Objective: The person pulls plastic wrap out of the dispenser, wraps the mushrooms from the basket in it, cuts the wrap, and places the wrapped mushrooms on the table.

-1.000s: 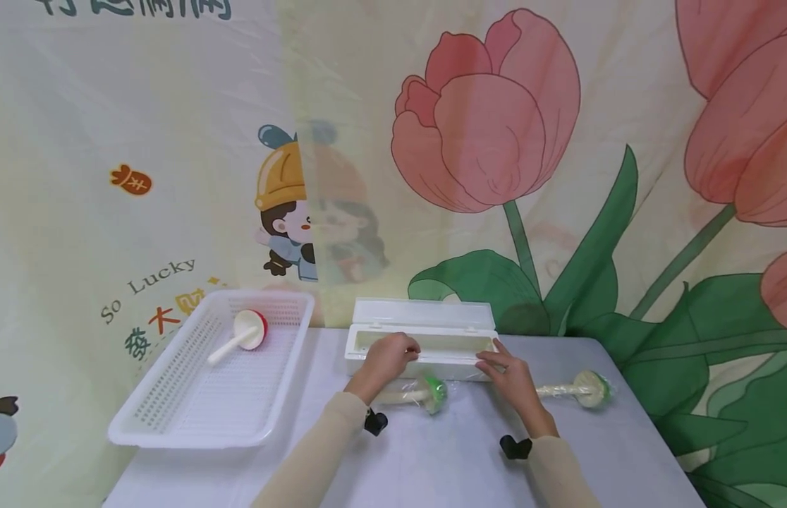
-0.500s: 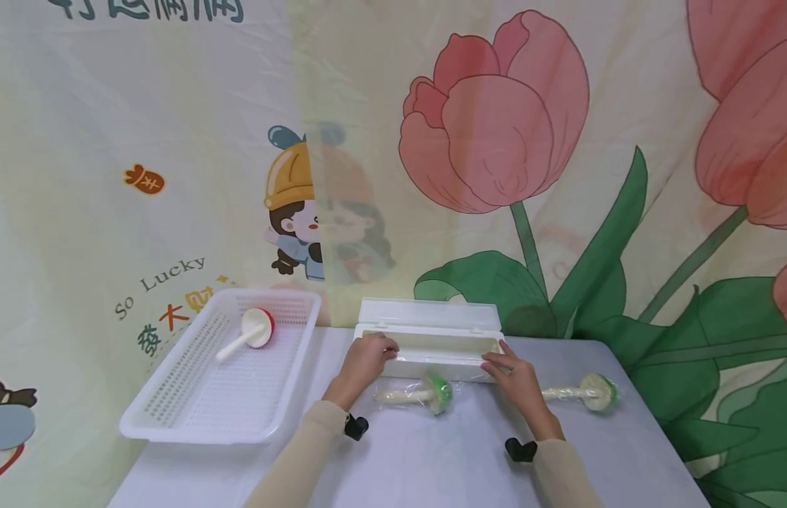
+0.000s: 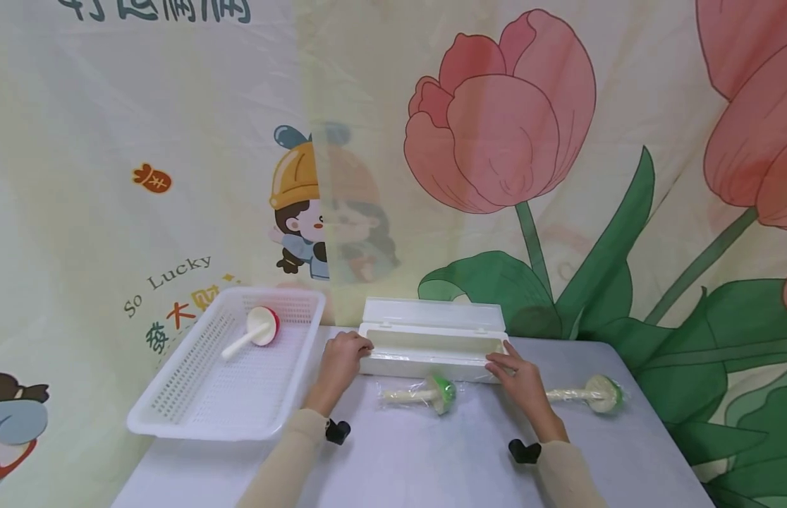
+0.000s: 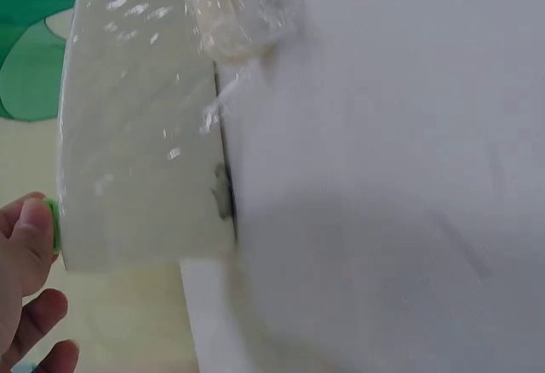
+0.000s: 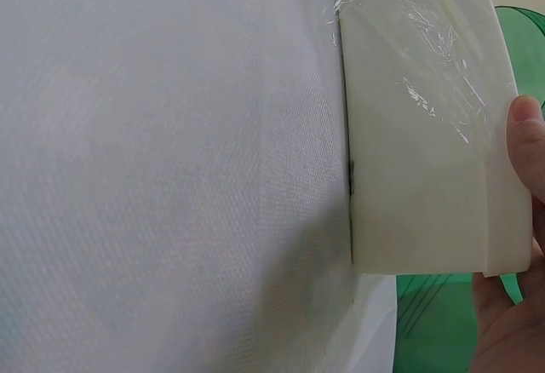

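White box [image 3: 425,368]: two mushroom-shaped pieces [image 3: 444,395] wrapped; one bare piece [image 3: 264,327] in basket [image 3: 199,431] seemingly remains.
Left hand [image 3: 339,363] pinches a green tab [image 4: 56,228]; right hand [image 3: 522,384] grips the box's end.

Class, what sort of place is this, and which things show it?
Probably a small indoor tabletop set-up: a white-covered table, a printed tulip backdrop hanging behind it, and a white plastic basket.

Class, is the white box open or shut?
Open: the white box has its lid raised at the back, and its inside shows in the head view.
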Demonstrator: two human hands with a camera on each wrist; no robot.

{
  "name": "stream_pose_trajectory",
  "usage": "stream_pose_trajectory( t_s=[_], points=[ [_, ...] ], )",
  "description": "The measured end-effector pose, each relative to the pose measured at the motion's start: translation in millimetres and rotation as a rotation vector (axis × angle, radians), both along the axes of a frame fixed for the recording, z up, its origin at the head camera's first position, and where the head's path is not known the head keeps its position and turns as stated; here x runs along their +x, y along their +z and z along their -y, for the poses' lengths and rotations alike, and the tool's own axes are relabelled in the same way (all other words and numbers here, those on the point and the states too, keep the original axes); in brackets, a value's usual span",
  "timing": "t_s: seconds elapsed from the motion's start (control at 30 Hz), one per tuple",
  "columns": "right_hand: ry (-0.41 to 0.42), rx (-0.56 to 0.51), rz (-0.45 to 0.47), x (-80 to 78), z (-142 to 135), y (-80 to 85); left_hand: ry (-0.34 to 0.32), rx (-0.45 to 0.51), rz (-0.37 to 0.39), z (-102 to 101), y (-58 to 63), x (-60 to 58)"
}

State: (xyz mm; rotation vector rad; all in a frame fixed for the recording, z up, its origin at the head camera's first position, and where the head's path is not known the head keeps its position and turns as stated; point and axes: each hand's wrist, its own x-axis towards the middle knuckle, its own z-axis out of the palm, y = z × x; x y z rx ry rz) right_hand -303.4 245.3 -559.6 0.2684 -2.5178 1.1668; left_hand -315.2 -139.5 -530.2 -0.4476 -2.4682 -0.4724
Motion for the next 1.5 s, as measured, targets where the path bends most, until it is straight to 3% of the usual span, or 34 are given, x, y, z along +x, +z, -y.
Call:
stream_pose_trajectory(
  t_s=[0.27, 0.4, 0.47, 0.57, 0.67, 0.73, 0.87, 0.97, 1.1, 1.37, 1.5],
  points=[
    [0.018, -0.002, -0.022, -1.2, -1.9, -2.7, 0.034, 0.071, 0.060, 9.8, -1.9, 4.3],
    [0.023, 0.022, -0.021, 5.7, 3.8, -0.4, 0.035, 0.154, 0.054, 5.4, -4.7, 12.9],
    [0.013, 0.050, -0.077, 12.1, 10.6, 1.2, 0.034, 0.208, 0.032, 0.5, -7.3, 20.1],
    [0.002, 0.099, -0.229, 24.6, 26.6, 3.7, 0.013, 0.288, -0.013, -10.4, -12.2, 32.3],
    [0.059, 0.125, -0.339, 36.5, 46.8, 5.2, -0.031, 0.312, -0.052, -23.7, -18.9, 44.2],
    [0.127, 0.124, -0.354, 43.3, 59.7, 4.3, -0.087, 0.304, -0.033, -33.1, -23.9, 51.6],
    [0.239, 0.091, -0.228, 52.1, 79.9, -2.7, -0.155, 0.194, 0.116, -48.2, -35.7, 62.9],
    [0.247, 0.101, -0.049, 55.5, 88.2, -10.2, -0.167, 0.105, 0.226, -53.4, -44.0, 68.3],
    [0.224, 0.127, 0.113, 55.7, 91.1, -14.9, -0.181, 0.073, 0.267, -54.0, -48.9, 71.6],
    [0.196, 0.128, 0.189, 57.8, 87.7, -5.4, -0.128, 0.002, 0.333, -57.1, -46.7, 70.9],
    [0.227, 0.138, 0.209, 60.2, 85.3, -5.2, -0.110, -0.030, 0.354, -57.7, -47.7, 72.3]
  ],
)
